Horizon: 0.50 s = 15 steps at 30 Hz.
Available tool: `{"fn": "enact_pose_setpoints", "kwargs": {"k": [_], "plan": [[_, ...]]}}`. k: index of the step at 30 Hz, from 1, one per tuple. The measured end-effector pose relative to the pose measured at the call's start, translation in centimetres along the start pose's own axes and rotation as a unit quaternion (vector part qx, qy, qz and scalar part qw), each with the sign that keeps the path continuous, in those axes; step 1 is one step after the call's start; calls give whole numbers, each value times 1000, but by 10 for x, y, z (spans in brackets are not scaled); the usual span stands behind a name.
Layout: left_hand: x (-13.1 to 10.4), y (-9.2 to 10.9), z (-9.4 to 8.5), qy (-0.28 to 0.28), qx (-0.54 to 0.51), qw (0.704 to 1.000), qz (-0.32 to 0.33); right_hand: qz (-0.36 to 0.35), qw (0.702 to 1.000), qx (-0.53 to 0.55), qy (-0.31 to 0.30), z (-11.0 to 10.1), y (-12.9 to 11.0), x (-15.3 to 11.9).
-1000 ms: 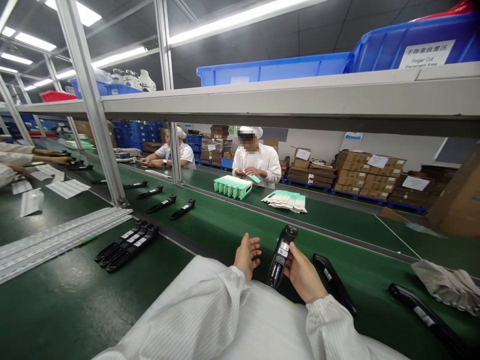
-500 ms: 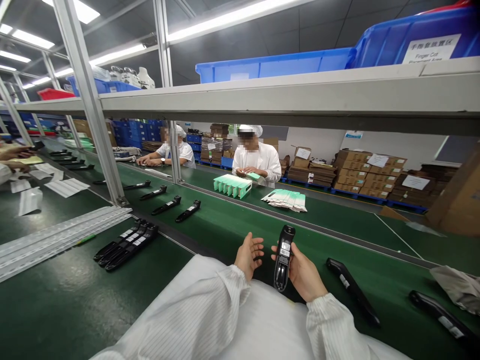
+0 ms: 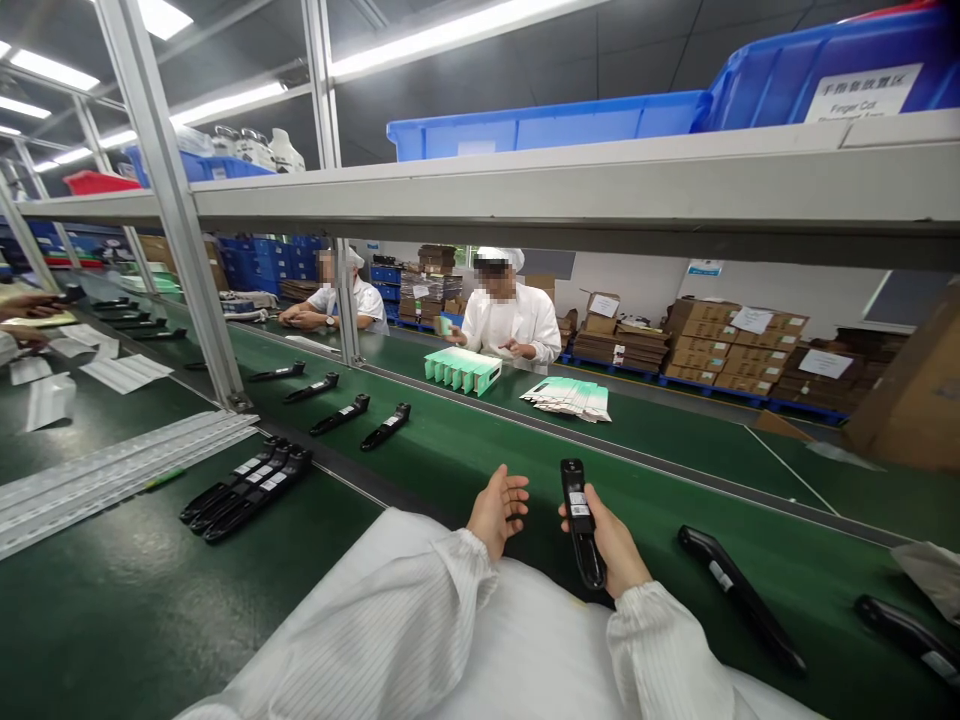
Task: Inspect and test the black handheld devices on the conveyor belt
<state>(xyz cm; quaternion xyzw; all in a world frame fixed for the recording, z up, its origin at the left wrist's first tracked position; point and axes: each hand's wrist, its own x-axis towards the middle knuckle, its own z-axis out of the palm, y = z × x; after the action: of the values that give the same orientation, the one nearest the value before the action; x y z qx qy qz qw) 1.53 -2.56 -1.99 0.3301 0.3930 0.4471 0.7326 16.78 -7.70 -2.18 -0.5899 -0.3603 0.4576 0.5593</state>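
My right hand [image 3: 616, 540] grips a long black handheld device [image 3: 582, 530] with white labels, held nearly upright above the green belt. What kind of device it is I cannot tell. To its left, my left hand [image 3: 499, 510] is held up, empty, fingers apart and slightly curled, not touching the device. A similar black device [image 3: 739, 595] with a bent end lies on the belt to the right of my right hand, and another black device [image 3: 911, 635] is farther right, cut off by the frame edge.
Several black devices [image 3: 386, 427] lie spaced along the green conveyor belt [image 3: 465, 460]. A group of them [image 3: 247, 490] sits on the left table beside white strips [image 3: 112, 475]. Across the belt, a co-worker [image 3: 510, 310] is near green-white cartons [image 3: 461, 370] and flat cartons [image 3: 570, 398]. A shelf [image 3: 525, 195] spans overhead.
The device in my right hand has turned, its lower recess no longer facing me. Devices on the belt have shifted right. My left hand has barely moved. The co-worker's hands have moved apart.
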Motion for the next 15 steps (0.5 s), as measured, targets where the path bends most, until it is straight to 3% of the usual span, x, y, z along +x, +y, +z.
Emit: {"fn": "enact_pose_setpoints", "kwargs": {"k": [4, 8, 11, 15], "plan": [[-2, 1, 2, -3, 20, 1000, -4, -106, 976, -179, 59, -22, 16, 19], [-3, 0, 4, -10, 39, 999, -6, -142, 928, -328, 106, -38, 25, 28], [-3, -2, 6, -8, 45, 999, -8, -176, 908, -361, 121, -38, 20, 24], [-5, -5, 8, -7, 59, 998, -5, -264, 886, -359, 125, -20, 7, 9]]}}
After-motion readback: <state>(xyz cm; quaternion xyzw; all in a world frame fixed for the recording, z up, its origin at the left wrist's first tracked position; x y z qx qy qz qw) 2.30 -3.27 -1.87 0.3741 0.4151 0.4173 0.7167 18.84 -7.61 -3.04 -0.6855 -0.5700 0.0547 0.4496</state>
